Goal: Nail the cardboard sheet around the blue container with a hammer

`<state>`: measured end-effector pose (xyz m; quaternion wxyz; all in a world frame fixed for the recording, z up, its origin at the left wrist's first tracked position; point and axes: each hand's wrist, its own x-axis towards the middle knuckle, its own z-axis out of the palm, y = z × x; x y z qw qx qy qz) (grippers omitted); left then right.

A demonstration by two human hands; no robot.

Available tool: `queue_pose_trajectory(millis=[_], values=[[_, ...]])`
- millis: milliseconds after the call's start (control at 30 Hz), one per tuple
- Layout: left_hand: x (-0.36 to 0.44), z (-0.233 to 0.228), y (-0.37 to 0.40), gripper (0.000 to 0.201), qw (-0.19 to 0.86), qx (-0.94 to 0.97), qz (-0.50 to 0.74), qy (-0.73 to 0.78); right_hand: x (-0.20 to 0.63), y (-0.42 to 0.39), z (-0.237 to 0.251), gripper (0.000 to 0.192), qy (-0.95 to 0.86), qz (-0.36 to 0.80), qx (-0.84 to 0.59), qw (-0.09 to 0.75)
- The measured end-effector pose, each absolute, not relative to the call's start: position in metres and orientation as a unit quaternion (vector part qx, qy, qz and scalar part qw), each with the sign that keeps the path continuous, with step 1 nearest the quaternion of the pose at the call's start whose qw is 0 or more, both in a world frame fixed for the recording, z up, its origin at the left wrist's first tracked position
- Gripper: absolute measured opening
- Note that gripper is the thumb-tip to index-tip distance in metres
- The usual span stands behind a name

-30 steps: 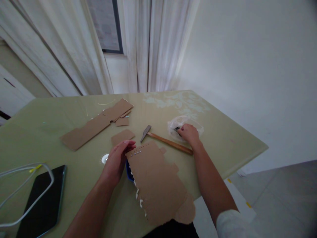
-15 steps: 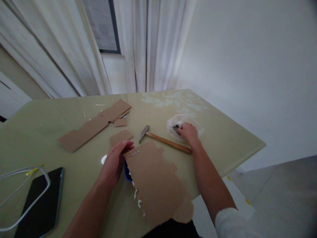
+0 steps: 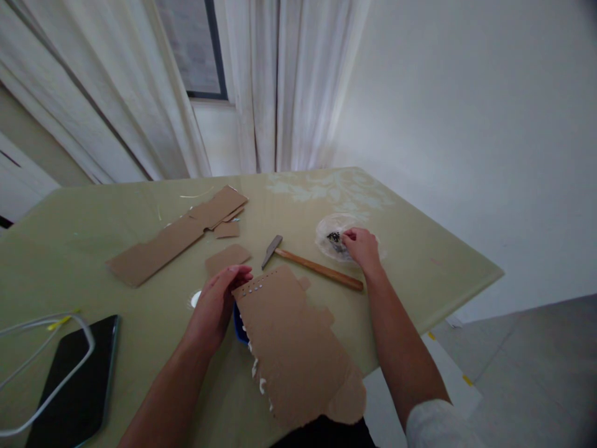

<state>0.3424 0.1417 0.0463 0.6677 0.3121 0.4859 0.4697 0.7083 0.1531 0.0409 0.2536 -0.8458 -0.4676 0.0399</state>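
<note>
A brown cardboard sheet (image 3: 293, 348) lies tilted over a blue container (image 3: 239, 326), mostly hidden beneath it. Holes and several shiny round heads line the sheet's far edge; its left edge is torn. My left hand (image 3: 217, 302) is closed around the sheet's far left corner, fingers along the edge. Over a clear plastic bag (image 3: 326, 249), my right hand (image 3: 362, 246) pinches its fingertips together; what is between them is too small to make out. Small dark metal pieces (image 3: 334, 238) lie in the bag beside those fingertips. A hammer (image 3: 321, 270) with a wooden handle rests between my hands.
Cardboard strips (image 3: 168, 239) and a smaller cardboard piece (image 3: 226, 258) lie at the left back. A white round thing (image 3: 195, 299) is beside my left wrist. Near left are a black tablet (image 3: 69, 386) and a white cable (image 3: 88, 339). The table edge (image 3: 461, 298) runs along the right.
My right hand has shifted slightly right, away from the dark pieces, uncovering more of them. My left hand and the cardboard sheet have stayed almost still.
</note>
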Motion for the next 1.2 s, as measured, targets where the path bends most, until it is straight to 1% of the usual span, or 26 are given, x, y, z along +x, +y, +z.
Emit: queue_pose_trajectory(millis=[100,200,267,333,433,533,600,733,833,900,1000,1133,1200], values=[[0.343,0.049,0.142,0.045,0.66,0.317,0.469,0.493,0.711,0.15,0.047,0.022,-0.473,0.06,-0.82,0.316],[0.342,0.048,0.142,0.046,0.659,0.318,0.477,0.488,0.716,0.144,0.054,0.029,-0.47,0.092,-0.794,0.375],[0.341,0.045,0.143,0.045,0.658,0.316,0.484,0.482,0.72,0.136,0.06,0.033,-0.47,0.128,-0.777,0.399],[0.339,0.04,0.145,0.044,0.654,0.321,0.49,0.479,0.721,0.128,0.067,0.035,-0.479,0.179,-0.758,0.406],[0.336,0.032,0.149,0.044,0.639,0.344,0.496,0.477,0.708,0.121,0.082,0.036,-0.514,0.265,-0.713,0.397],[0.333,0.028,0.154,0.048,0.619,0.376,0.504,0.47,0.672,0.13,0.099,0.034,-0.587,0.362,-0.608,0.393],[0.331,0.029,0.156,0.051,0.603,0.408,0.511,0.458,0.638,0.144,0.111,0.029,-0.638,0.382,-0.55,0.381],[0.329,0.034,0.157,0.058,0.582,0.457,0.523,0.424,0.57,0.18,0.129,0.014,-0.737,0.416,-0.452,0.28],[0.327,0.038,0.158,0.059,0.566,0.474,0.533,0.413,0.534,0.2,0.135,0.004,-0.778,0.403,-0.427,0.225],[0.325,0.042,0.158,0.056,0.539,0.49,0.54,0.421,0.518,0.208,0.136,0.004,-0.786,0.404,-0.42,0.205],[0.323,0.046,0.158,0.047,0.504,0.521,0.537,0.432,0.507,0.21,0.133,0.004,-0.781,0.417,-0.419,0.201],[0.322,0.045,0.159,0.039,0.479,0.566,0.517,0.428,0.505,0.202,0.123,0.006,-0.751,0.453,-0.422,0.228],[0.321,0.04,0.161,0.036,0.462,0.586,0.505,0.434,0.512,0.197,0.12,0.009,-0.729,0.461,-0.435,0.258]])
